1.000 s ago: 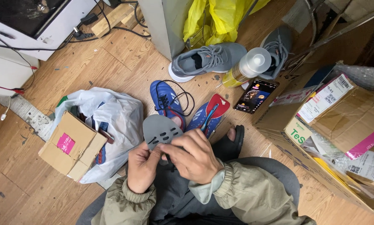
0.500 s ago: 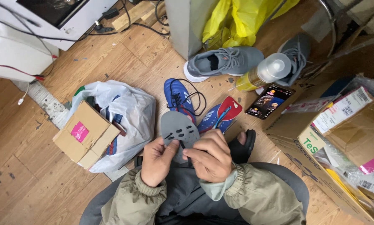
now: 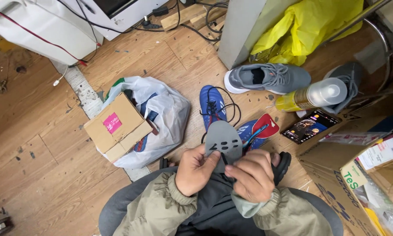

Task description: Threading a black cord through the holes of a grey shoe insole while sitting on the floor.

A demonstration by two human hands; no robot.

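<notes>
Pinching the near end of a grey insole point(image 3: 223, 139) from both sides, the left hand point(image 3: 195, 171) and the right hand point(image 3: 254, 175) are held close together over the lap. The insole's long axis is pointed away from the body, toward the blue shoe point(image 3: 212, 106) lying just beyond it.

Small brown carton point(image 3: 117, 126), pink label point(image 3: 112, 123), at nine o'clock; phone point(image 3: 309, 126), lit screen, at two o'clock; large brown cartons point(image 3: 336, 175), white label point(image 3: 386, 150), at four o'clock.
</notes>
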